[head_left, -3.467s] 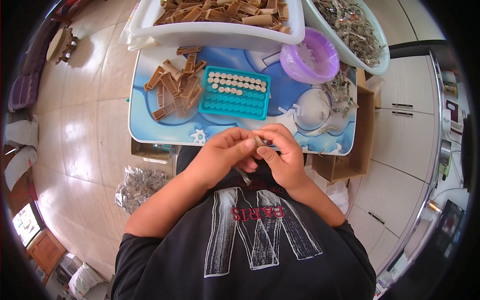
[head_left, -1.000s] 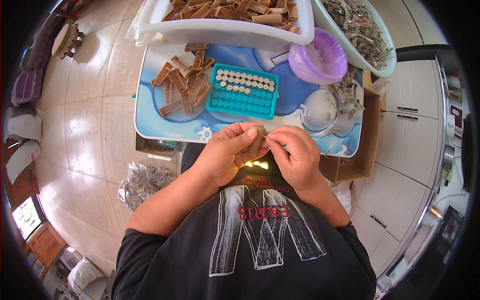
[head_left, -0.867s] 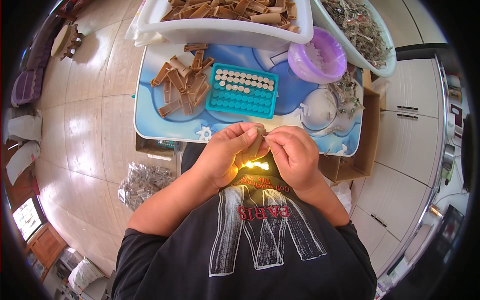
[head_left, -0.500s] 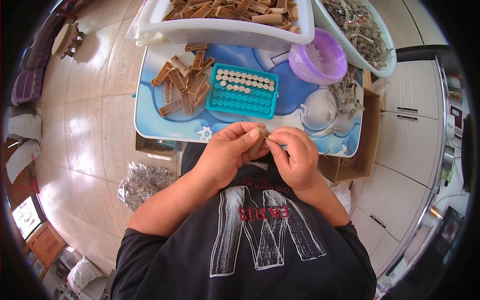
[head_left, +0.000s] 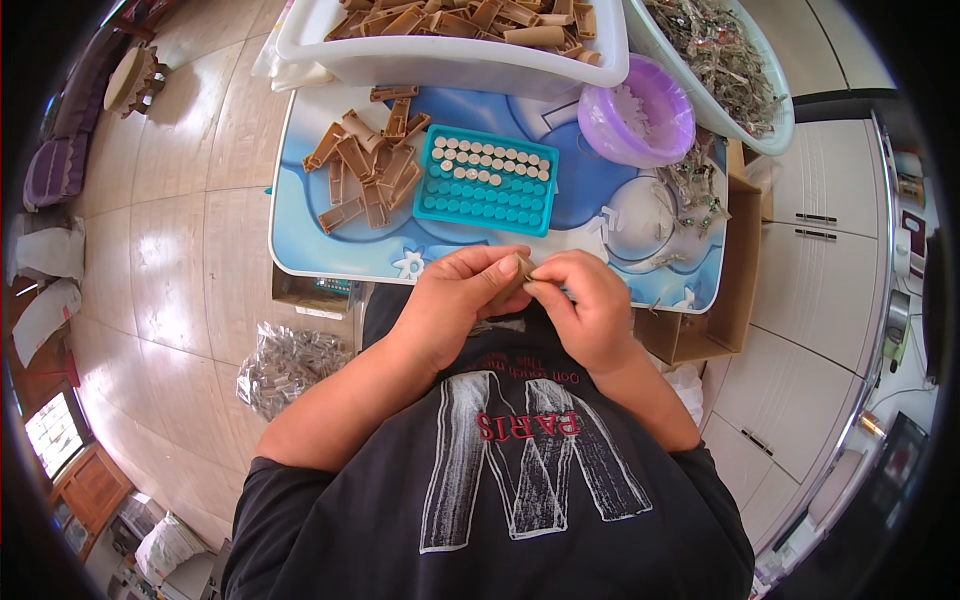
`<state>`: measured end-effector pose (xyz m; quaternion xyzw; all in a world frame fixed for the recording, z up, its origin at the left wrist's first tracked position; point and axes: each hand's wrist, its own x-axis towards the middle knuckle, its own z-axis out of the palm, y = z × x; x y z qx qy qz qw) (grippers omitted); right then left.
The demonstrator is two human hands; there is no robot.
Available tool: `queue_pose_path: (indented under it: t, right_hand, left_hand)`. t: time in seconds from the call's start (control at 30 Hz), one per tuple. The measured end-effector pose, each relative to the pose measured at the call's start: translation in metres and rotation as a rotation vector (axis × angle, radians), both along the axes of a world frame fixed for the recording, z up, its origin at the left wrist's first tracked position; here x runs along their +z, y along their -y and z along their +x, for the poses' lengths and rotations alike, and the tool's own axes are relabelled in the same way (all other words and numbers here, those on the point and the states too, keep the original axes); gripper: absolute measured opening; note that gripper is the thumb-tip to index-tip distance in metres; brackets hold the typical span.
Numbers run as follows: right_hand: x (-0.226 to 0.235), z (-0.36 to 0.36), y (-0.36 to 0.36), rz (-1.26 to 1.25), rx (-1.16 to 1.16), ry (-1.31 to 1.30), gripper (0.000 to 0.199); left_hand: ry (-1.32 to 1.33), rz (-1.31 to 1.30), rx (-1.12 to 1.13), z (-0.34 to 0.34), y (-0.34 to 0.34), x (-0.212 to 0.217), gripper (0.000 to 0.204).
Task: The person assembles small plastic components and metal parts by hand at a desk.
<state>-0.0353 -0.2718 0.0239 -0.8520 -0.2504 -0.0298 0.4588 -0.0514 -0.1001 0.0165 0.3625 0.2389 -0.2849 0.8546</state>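
My left hand [head_left: 455,300] and my right hand [head_left: 583,302] meet just in front of the table's near edge. Together they pinch a small tan plastic piece [head_left: 517,272] between thumbs and fingertips. Most of the piece is hidden by my fingers. Beyond my hands a teal tray [head_left: 487,180] with rows of round holes lies on the blue table [head_left: 330,255], its far rows filled with pale caps. A loose heap of tan plastic pieces [head_left: 362,168] lies left of the tray.
A white tub of tan pieces [head_left: 455,45] stands at the back. A purple bowl [head_left: 640,112] and a pale basin of small metal parts [head_left: 725,65] are at the back right. A cardboard box [head_left: 715,300] sits right; a clear bag of parts [head_left: 290,362] lies on the floor.
My hands stay together at the table edge, the fingers shifting slightly around the tan piece. The view has drifted a little.
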Motion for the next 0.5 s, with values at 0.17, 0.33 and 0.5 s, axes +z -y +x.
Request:
queue_pose_path:
  t: [0.17, 0.33, 0.5]
  right_hand:
    - [0.0, 0.005, 0.012, 0.436, 0.082, -0.762, 0.021]
    - [-0.005, 0.0, 0.022, 0.656, 0.069, -0.801, 0.026]
    - [-0.003, -0.009, 0.014, 0.741, 0.011, -0.785, 0.025]
  left_hand:
    - [0.253, 0.218, -0.231, 0.003, -0.003, 0.01, 0.031]
    - [0.694, 0.638, -0.154, -0.002, -0.012, 0.019, 0.029]
    - [1.039, 0.952, -0.133, -0.008, -0.01, 0.014, 0.024]
